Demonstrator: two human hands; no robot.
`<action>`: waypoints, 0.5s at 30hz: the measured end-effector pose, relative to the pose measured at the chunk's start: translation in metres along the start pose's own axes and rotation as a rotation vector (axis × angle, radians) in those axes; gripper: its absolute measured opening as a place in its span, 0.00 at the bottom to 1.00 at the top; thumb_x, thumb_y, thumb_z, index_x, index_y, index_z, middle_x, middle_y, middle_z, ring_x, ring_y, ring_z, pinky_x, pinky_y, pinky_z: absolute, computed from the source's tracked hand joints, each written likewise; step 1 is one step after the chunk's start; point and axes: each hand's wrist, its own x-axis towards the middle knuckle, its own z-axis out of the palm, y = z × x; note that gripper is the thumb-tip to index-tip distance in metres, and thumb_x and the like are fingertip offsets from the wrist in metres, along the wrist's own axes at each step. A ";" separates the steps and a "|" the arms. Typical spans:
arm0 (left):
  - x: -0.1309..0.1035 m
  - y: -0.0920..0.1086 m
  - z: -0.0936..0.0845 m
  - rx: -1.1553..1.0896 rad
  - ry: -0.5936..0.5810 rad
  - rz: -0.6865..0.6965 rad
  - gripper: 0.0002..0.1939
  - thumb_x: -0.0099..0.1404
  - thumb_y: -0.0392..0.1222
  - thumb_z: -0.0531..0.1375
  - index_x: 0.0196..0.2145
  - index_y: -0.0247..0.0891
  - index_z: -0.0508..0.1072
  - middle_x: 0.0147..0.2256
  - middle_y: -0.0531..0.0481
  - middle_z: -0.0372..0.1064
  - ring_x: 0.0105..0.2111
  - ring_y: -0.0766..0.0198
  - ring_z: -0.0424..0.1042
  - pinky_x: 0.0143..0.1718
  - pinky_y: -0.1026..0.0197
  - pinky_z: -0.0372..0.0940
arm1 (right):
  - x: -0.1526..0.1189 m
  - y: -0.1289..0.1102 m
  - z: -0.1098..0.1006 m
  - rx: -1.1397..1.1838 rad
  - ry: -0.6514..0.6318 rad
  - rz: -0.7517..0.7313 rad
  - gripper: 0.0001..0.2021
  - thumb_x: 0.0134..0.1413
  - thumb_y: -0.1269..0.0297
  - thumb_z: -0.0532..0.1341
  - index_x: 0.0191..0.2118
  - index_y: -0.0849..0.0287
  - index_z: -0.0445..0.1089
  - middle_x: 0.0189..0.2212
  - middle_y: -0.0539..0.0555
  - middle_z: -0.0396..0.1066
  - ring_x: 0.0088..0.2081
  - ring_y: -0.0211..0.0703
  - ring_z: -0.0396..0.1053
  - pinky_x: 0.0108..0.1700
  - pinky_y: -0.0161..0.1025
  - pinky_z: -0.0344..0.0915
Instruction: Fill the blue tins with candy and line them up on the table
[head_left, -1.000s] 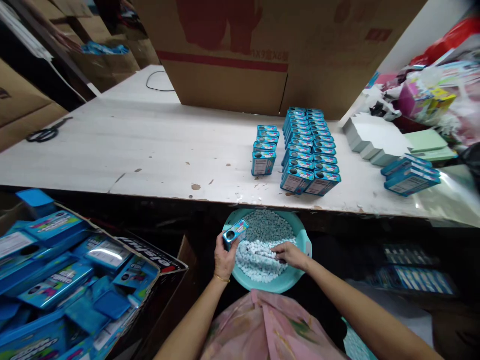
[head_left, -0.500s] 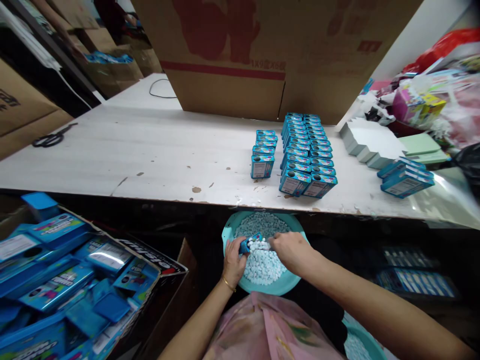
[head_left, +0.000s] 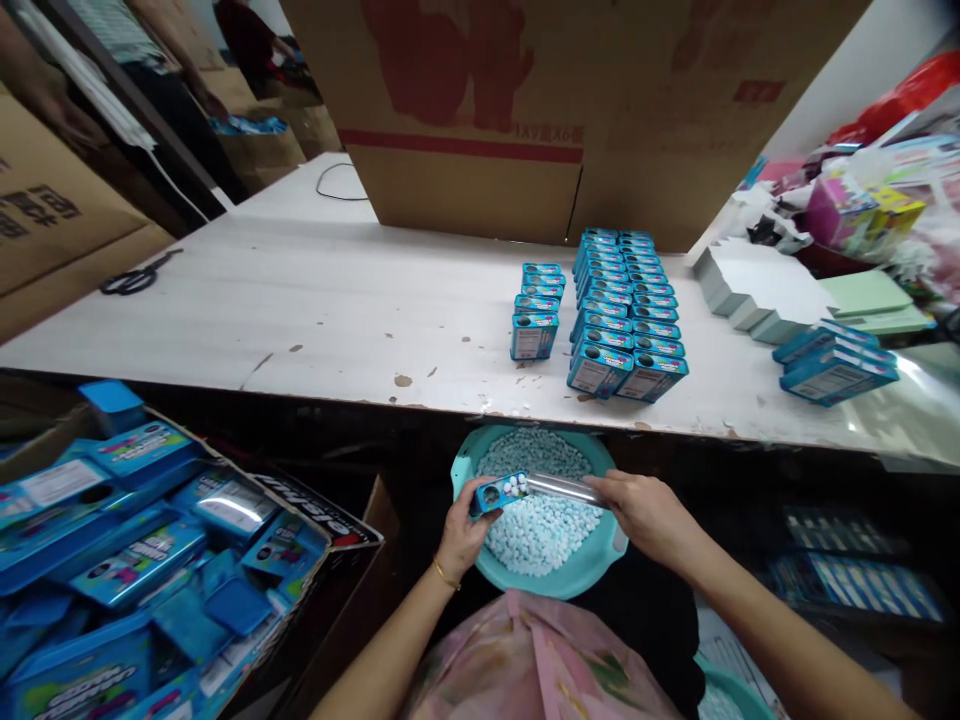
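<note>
Over a teal basin [head_left: 480, 572] in my lap, my left hand [head_left: 463, 528] is closed around a small blue candy tin [head_left: 491, 494]. White candies [head_left: 514, 485] show at the tin's right end. My right hand [head_left: 646, 512] grips a shiny metal tube-like scoop [head_left: 566, 488], its far end at the tin's opening. Small pale candies [head_left: 544, 535] fill the basin below both hands. On the white table [head_left: 360, 320] ahead, blue tins [head_left: 626, 320] stand in two long rows, with a shorter row of tins [head_left: 535, 325] to their left.
A carton of blue tins [head_left: 142, 560] stands at my left. Scissors [head_left: 139, 277] lie on the table's left. A large cardboard box [head_left: 480, 130] rises behind. White card sheets [head_left: 765, 285] and a few tins [head_left: 836, 365] sit at right. Another person [head_left: 169, 80] stands back left.
My right hand has drawn back to the right, bringing the metal scoop into plain sight. The heap of candies at the tin's mouth has shrunk. The view has shifted slightly.
</note>
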 end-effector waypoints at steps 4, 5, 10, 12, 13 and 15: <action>0.002 0.002 0.008 -0.080 0.001 -0.040 0.19 0.50 0.39 0.60 0.41 0.39 0.64 0.39 0.49 0.67 0.39 0.61 0.67 0.44 0.57 0.61 | 0.005 -0.014 0.007 -0.061 0.016 -0.011 0.21 0.52 0.74 0.46 0.50 0.49 0.61 0.35 0.52 0.67 0.35 0.37 0.66 0.29 0.31 0.55; 0.002 0.002 0.010 -0.093 0.002 -0.045 0.19 0.50 0.39 0.60 0.41 0.39 0.64 0.39 0.49 0.67 0.39 0.61 0.67 0.44 0.57 0.60 | 0.006 -0.020 0.007 -0.072 0.010 -0.029 0.21 0.52 0.74 0.46 0.50 0.50 0.61 0.34 0.52 0.67 0.36 0.37 0.66 0.30 0.31 0.55; 0.004 -0.001 0.020 -0.134 0.033 -0.117 0.19 0.49 0.41 0.61 0.39 0.38 0.64 0.35 0.50 0.67 0.36 0.62 0.67 0.41 0.58 0.61 | 0.004 -0.032 -0.004 -0.126 0.042 -0.074 0.19 0.53 0.73 0.47 0.49 0.50 0.60 0.34 0.53 0.66 0.35 0.39 0.64 0.29 0.33 0.54; 0.005 -0.003 0.022 -0.165 0.049 -0.138 0.20 0.48 0.41 0.61 0.39 0.38 0.63 0.35 0.50 0.67 0.35 0.63 0.67 0.41 0.58 0.61 | 0.001 -0.024 -0.009 -0.165 0.086 -0.032 0.18 0.53 0.73 0.47 0.48 0.50 0.60 0.34 0.52 0.66 0.35 0.39 0.64 0.28 0.33 0.53; 0.006 -0.003 0.022 -0.180 0.048 -0.144 0.20 0.48 0.41 0.61 0.40 0.38 0.63 0.35 0.50 0.67 0.35 0.63 0.67 0.41 0.58 0.61 | -0.001 -0.020 -0.010 -0.188 0.099 -0.004 0.18 0.53 0.72 0.48 0.48 0.50 0.61 0.33 0.52 0.66 0.34 0.38 0.64 0.27 0.33 0.53; 0.008 -0.003 0.024 -0.200 0.027 -0.144 0.20 0.48 0.40 0.61 0.40 0.38 0.63 0.36 0.50 0.66 0.36 0.63 0.67 0.42 0.58 0.60 | -0.003 -0.013 -0.012 -0.232 0.111 0.027 0.17 0.52 0.72 0.48 0.47 0.51 0.62 0.32 0.53 0.66 0.34 0.38 0.64 0.26 0.33 0.52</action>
